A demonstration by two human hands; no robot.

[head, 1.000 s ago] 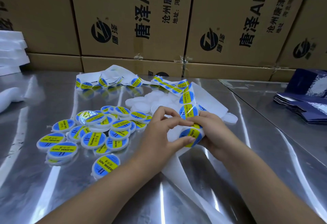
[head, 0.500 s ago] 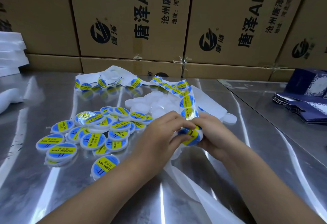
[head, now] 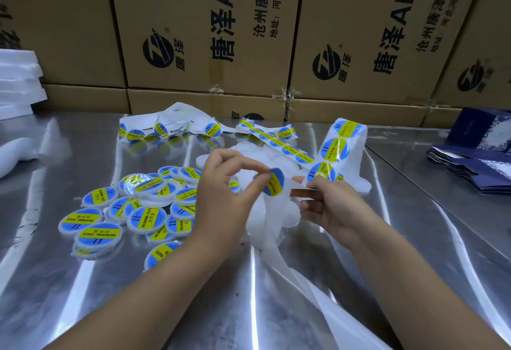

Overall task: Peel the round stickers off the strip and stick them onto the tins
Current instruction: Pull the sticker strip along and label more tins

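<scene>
My left hand [head: 224,197] pinches a round blue-and-yellow sticker [head: 274,181] by its edge, free of the backing. My right hand [head: 329,206] grips the white sticker strip [head: 336,150], which rises from it with three stickers showing. Bare white tins [head: 272,206] lie in a heap under and behind my hands, partly hidden. Several labelled tins [head: 146,218] are piled to the left on the shiny metal table [head: 193,308].
More strip with stickers [head: 171,128] curls at the back of the table. Used white backing [head: 309,289] trails toward me. Cardboard boxes [head: 207,32] wall off the back. White foam pieces [head: 19,84] sit far left, dark blue folded cartons [head: 478,164] far right.
Both hands were closed together around the strip's lowest sticker. Now the left hand has pulled that sticker off and moved left, while the right hand holds the strip.
</scene>
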